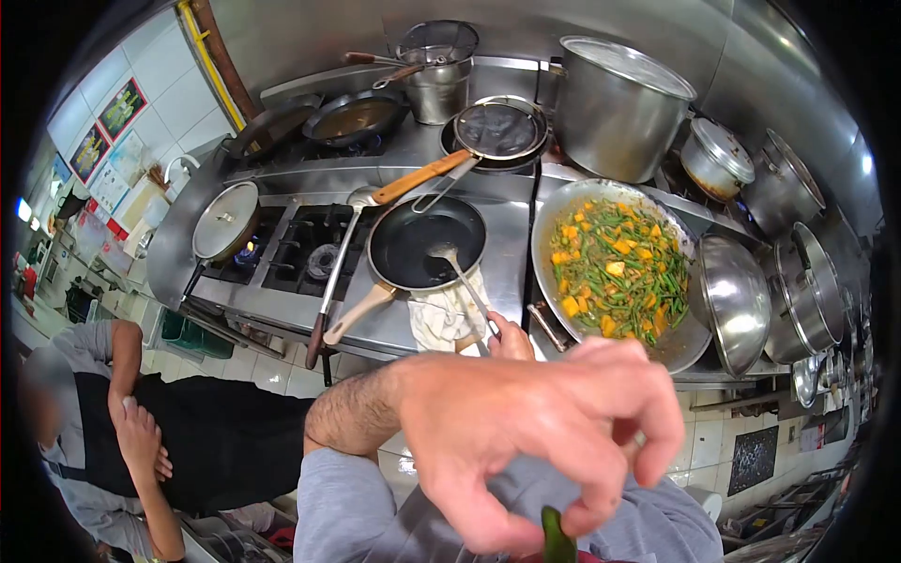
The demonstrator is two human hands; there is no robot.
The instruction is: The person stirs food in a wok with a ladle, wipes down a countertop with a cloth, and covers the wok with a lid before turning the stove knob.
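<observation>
My left hand (526, 413) is close to the camera, its back turned up. Its thumb and a finger pinch a small green piece (557, 540), cut off by the bottom edge. Behind it, partly hidden, my right hand (511, 340) grips the handle of a metal spoon (460, 272). The spoon's bowl rests in a black frying pan (413, 235) with a light handle. A crumpled white cloth (439, 319) lies at the pan's front edge. To the right, a wide pan (556, 205) holds green beans and orange chunks (619, 263).
A lidded pot (610, 113) stands at the back. Steel bowls (737, 300) are at the right. A strainer (500, 129) and long-handled ladle (343, 258) lie near the pan; a covered pan (225, 220) sits by a lit burner. Another person (94, 403) stands left, arms crossed.
</observation>
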